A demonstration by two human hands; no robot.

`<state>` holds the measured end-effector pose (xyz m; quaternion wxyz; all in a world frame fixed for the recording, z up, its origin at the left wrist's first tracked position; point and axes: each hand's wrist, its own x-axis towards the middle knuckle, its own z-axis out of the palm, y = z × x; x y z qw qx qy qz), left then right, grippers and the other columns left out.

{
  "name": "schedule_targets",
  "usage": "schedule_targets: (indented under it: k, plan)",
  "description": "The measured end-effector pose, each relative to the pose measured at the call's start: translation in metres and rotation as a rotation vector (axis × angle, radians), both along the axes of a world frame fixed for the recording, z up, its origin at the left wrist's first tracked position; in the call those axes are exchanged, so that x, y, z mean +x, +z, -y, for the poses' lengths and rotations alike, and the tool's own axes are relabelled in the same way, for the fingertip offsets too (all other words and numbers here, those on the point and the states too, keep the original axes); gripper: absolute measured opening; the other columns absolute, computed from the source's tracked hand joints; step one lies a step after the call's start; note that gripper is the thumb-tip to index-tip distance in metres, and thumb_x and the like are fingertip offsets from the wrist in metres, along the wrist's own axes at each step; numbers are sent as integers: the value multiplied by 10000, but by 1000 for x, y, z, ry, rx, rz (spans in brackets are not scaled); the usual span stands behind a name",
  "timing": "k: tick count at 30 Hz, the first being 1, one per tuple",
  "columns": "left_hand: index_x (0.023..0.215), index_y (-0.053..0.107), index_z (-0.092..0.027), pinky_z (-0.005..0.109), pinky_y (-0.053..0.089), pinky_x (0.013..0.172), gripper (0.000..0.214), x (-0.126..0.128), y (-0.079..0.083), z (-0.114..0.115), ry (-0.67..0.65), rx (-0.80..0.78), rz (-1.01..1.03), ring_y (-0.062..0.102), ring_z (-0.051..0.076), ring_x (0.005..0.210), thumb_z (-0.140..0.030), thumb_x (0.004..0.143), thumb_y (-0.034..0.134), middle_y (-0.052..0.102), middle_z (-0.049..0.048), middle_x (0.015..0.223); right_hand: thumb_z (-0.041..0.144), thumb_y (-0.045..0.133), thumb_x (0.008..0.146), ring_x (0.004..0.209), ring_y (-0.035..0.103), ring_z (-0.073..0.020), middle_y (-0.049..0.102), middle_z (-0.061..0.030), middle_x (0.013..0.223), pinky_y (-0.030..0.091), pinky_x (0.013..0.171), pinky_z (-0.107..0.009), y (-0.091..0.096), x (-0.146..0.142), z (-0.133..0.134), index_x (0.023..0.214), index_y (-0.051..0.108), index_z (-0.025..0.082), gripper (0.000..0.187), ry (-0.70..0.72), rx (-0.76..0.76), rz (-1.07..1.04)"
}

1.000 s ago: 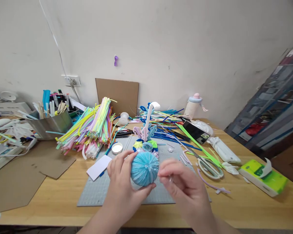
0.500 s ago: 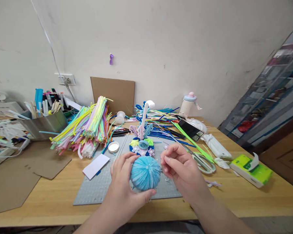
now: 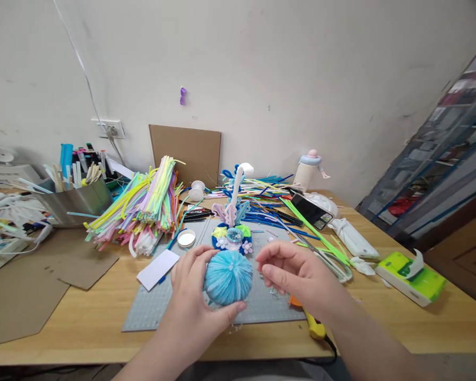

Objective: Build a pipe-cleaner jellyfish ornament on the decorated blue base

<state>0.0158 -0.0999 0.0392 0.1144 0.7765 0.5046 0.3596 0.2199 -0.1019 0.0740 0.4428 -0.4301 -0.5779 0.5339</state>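
Note:
My left hand [image 3: 194, 296] is closed around a round, fuzzy light-blue ball [image 3: 229, 278] wrapped in chenille strands, held above the grey cutting mat [image 3: 146, 309]. Just right of the ball, my right hand [image 3: 293, 270] has its fingers loosely curled, with a gap to the thumb and nothing visible between them. Fine clear strings hang below the ball. Behind it stands a white-necked chenille swan [image 3: 235, 193] on a blue base with small flowers and yellow and green tufts. Partly hidden under my right forearm lies a yellow glue gun [image 3: 315, 325] with an orange tip and black cord.
Bundled pipe cleaners [image 3: 143, 206] and a metal pot of sticks [image 3: 75, 203] crowd the left, beside cardboard [image 3: 19, 296]. A white card [image 3: 157, 270] lies on the mat. Scissors [image 3: 335, 264], a phone [image 3: 311, 210] and a green tissue pack [image 3: 410, 278] are on the right.
The ball and my left hand have shifted slightly left. My right hand's fingers have loosened, and the glue gun has come into sight beneath my right arm.

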Motion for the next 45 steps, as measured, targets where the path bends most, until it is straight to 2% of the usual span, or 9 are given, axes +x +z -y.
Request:
schedule_targets:
  k: [6, 12, 19, 26, 32, 35, 37, 41, 45]
  plan:
    - [1180, 416, -233, 508, 340, 975, 685, -3, -10, -2, 36, 84, 86, 384, 310, 1185, -398, 599, 739, 415, 110, 1245, 281, 543, 829, 837, 521, -159, 566, -34, 975, 437, 743, -291, -32, -9, 8, 987, 554, 226, 168, -143, 219, 238]
    - [1214, 398, -240, 462, 361, 982, 631, -25, -23, -17, 67, 89, 242, 407, 281, 1188, -390, 675, 689, 410, 99, 1248, 270, 532, 833, 823, 513, -168, 557, -36, 991, 430, 764, -321, -55, -9, 12, 1002, 543, 238, 172, -204, 227, 328]
    - [1209, 461, -268, 497, 277, 996, 602, -53, -17, -53, 180, 321, -184, 405, 313, 1160, -411, 669, 687, 469, 96, 1218, 242, 506, 842, 799, 522, -170, 566, -43, 962, 436, 757, -321, -67, 2, 18, 955, 560, 227, 126, -220, 271, 338]
    - [1255, 475, -296, 472, 225, 999, 542, -58, -36, -52, -32, 431, -531, 403, 307, 1189, -264, 735, 625, 510, 90, 1267, 293, 560, 803, 950, 544, -230, 603, -58, 972, 426, 835, -344, -85, 45, 32, 867, 622, 228, 110, -449, 315, 417]
    - [1282, 446, -319, 474, 218, 1013, 641, -51, -37, -47, -164, 279, -631, 337, 311, 1250, -226, 686, 661, 470, 71, 1326, 352, 524, 816, 993, 539, -245, 606, -76, 1021, 414, 868, -356, -103, 76, 36, 865, 618, 217, 171, -573, 287, 614]
    - [1292, 427, -334, 495, 192, 1027, 687, -47, -31, -46, -226, 222, -659, 323, 306, 1268, -171, 668, 660, 459, 54, 1343, 390, 485, 826, 899, 564, -232, 609, -87, 1022, 444, 766, -334, -112, 87, 39, 871, 607, 208, 224, -592, 246, 749]
    - [1293, 423, -337, 509, 176, 1034, 694, -45, -28, -46, -244, 209, -663, 328, 305, 1267, -166, 664, 661, 459, 52, 1342, 430, 452, 832, 728, 574, -208, 634, -80, 887, 444, 632, -308, -116, 92, 41, 798, 602, 203, 275, -587, 158, 838]
    - [1297, 414, -335, 523, 176, 1033, 725, -44, -22, -44, -262, 195, -662, 330, 313, 1262, -195, 641, 689, 446, 60, 1343, 505, 415, 822, 590, 555, -200, 616, -46, 637, 399, 535, -290, -115, 95, 42, 634, 567, 215, 378, -476, 14, 984]
    - [1299, 410, -322, 517, 198, 1026, 718, -43, -19, -40, -280, 159, -647, 335, 308, 1258, -217, 647, 695, 436, 68, 1346, 589, 447, 769, 683, 602, -233, 654, -55, 733, 386, 546, -288, -106, 86, 38, 701, 583, 228, 391, -461, -69, 1054]
